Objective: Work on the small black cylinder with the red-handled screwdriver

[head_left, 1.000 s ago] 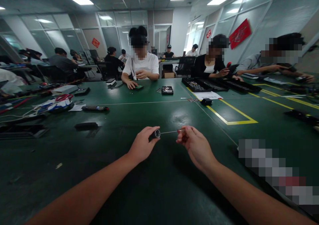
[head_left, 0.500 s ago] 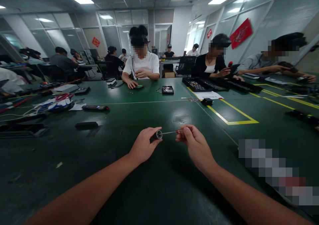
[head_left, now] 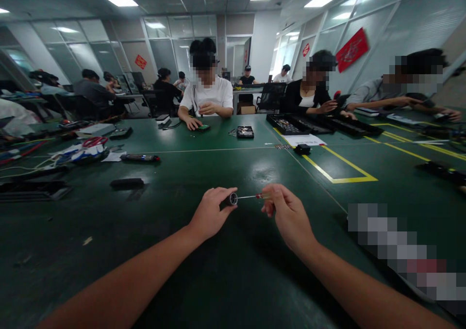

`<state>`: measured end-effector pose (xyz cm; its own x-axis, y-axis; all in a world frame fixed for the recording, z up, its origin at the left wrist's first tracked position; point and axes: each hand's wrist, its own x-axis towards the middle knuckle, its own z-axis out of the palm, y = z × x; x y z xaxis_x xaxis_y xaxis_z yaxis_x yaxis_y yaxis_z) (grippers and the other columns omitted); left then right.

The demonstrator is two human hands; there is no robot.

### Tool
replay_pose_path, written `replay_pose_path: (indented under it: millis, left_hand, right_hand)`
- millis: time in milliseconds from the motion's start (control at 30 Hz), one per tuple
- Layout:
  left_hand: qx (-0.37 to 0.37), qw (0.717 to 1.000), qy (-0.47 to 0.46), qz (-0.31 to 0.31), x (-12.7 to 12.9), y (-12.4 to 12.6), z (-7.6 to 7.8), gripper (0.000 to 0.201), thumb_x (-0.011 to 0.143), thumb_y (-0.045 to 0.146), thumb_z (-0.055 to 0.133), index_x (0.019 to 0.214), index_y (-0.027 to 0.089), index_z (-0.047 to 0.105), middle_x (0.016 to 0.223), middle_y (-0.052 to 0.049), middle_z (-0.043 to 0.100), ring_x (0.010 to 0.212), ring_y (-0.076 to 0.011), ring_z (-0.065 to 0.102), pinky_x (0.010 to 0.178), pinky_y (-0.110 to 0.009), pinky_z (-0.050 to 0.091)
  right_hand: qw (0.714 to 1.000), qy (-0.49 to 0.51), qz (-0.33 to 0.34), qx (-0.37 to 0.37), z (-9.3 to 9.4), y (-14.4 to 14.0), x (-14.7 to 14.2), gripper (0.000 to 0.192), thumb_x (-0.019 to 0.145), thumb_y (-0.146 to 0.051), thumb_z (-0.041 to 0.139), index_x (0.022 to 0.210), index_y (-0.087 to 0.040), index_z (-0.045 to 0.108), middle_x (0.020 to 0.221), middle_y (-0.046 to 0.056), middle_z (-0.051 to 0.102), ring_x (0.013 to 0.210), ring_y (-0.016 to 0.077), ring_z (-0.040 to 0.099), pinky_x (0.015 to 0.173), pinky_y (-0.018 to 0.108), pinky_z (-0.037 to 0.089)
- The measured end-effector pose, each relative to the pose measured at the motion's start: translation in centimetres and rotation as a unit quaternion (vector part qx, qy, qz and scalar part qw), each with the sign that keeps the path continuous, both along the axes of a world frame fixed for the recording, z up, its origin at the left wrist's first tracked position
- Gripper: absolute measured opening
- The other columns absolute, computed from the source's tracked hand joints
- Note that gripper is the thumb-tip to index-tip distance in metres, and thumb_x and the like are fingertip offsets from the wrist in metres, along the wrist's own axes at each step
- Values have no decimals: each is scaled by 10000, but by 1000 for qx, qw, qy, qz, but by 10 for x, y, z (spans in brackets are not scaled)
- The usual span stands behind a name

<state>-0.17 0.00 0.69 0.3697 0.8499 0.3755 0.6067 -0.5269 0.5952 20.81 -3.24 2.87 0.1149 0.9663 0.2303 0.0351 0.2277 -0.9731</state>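
Above the near middle of the green bench [head_left: 225,280], the left hand [head_left: 209,215] gripped a small dark cylinder [head_left: 230,200] while the right hand [head_left: 287,212] pinched a thin screwdriver [head_left: 251,196], its tip at the cylinder's open end. A black block [head_left: 126,183] lay far left, yellow tape lines [head_left: 338,173] far right, nothing between.
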Motion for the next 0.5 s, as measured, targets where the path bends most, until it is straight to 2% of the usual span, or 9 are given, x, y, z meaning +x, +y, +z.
replay_pose_path:
  millis: [100,200,267,333,400,467,500]
  left_hand:
    - [2,1000,4,-6,0,-1,1,446,906,183,697,1341,240,618,1240,-51,687,1167,-231,603,1071,-471,435]
    - [2,1000,3,-2,1,-2,2,438,911,187,691,1341,233,616,1247,-57,685,1176,-234,603,1078,-473,433]
    - [-4,1000,-1,5,2,-4,3,438,909,178,690,1338,225,616,1242,-61,684,1170,-232,608,1065,-460,449]
    - [-2,1000,-8,7,2,-4,4,436,915,167,678,1342,222,611,1239,-63,681,1165,-227,612,1049,-439,467]
    - [13,1000,-2,0,1,-2,4,437,926,171,663,1354,231,600,1244,-62,672,1168,-224,610,1047,-431,471]
    - [20,1000,15,-1,0,0,4,438,932,182,656,1362,239,594,1245,-60,665,1162,-228,610,1042,-437,471]
    - [14,1000,24,2,-1,1,3,438,934,188,655,1364,241,593,1245,-58,663,1156,-231,612,1035,-441,474]
  right_hand:
    - [999,-29,-24,6,3,-2,0,383,953,-569,547,896,-214,679,634,-13,587,577,156,551,562,298,452]
    - [998,-36,-38,30,3,-4,-2,325,921,-522,613,1010,-215,676,800,32,689,726,192,634,707,345,518]
    - [998,-33,-40,31,1,-3,-4,331,922,-530,606,1004,-217,675,841,45,702,783,208,653,777,375,528]
    - [999,5,-40,12,-3,0,-4,343,915,-556,602,967,-223,666,837,43,694,777,212,655,782,390,534]
    - [995,86,-29,-28,-7,6,-2,347,885,-571,632,920,-226,648,812,37,677,727,208,645,747,398,548]
    - [982,161,7,-102,-10,13,3,324,872,-546,647,842,-224,629,687,13,611,625,196,599,700,416,565]
    - [977,181,1,-113,-11,16,5,315,868,-533,653,804,-227,614,661,6,591,597,189,580,685,416,570]
